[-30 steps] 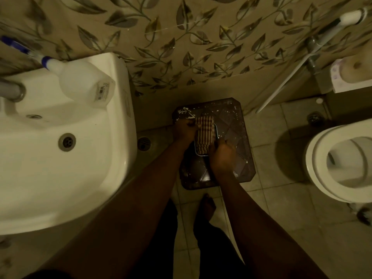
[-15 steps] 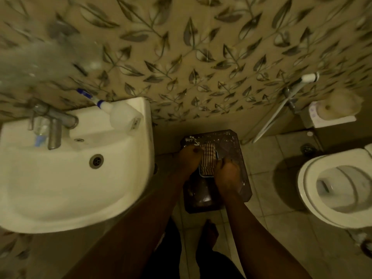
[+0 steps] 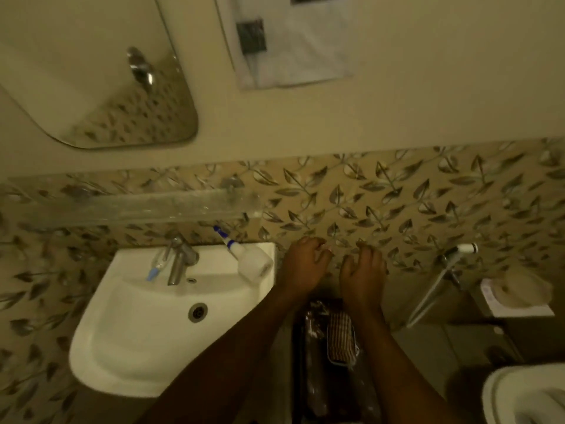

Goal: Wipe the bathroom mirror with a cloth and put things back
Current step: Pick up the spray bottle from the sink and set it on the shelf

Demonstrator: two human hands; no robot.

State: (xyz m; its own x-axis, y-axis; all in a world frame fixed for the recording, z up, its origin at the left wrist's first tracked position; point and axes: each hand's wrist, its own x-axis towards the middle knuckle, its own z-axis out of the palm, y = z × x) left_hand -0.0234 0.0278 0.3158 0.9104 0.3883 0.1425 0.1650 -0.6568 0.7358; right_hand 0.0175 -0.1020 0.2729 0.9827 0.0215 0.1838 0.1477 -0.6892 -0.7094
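Note:
A striped folded cloth (image 3: 340,337) lies on a dark stool (image 3: 308,356) on the floor between the sink and the toilet. Both hands hover above it, raised in front of the leaf-patterned tiles. My left hand (image 3: 302,261) and my right hand (image 3: 363,269) hold nothing, with their fingers loosely curled and apart. The mirror (image 3: 101,81) hangs on the wall at the upper left, above a glass shelf (image 3: 131,206). A white spray bottle (image 3: 247,260) with a blue nozzle rests on the back right corner of the sink (image 3: 137,341).
A metal tap (image 3: 179,263) and a toothbrush stand on the sink's back rim. A white towel (image 3: 290,41) hangs at the top. On the right are a hand sprayer (image 3: 440,280), a toilet roll (image 3: 524,287) and the toilet's rim (image 3: 526,396).
Both hands have let go of the cloth on the stool and lifted up toward the wall. The view has tilted upward, bringing the mirror and shelf into sight.

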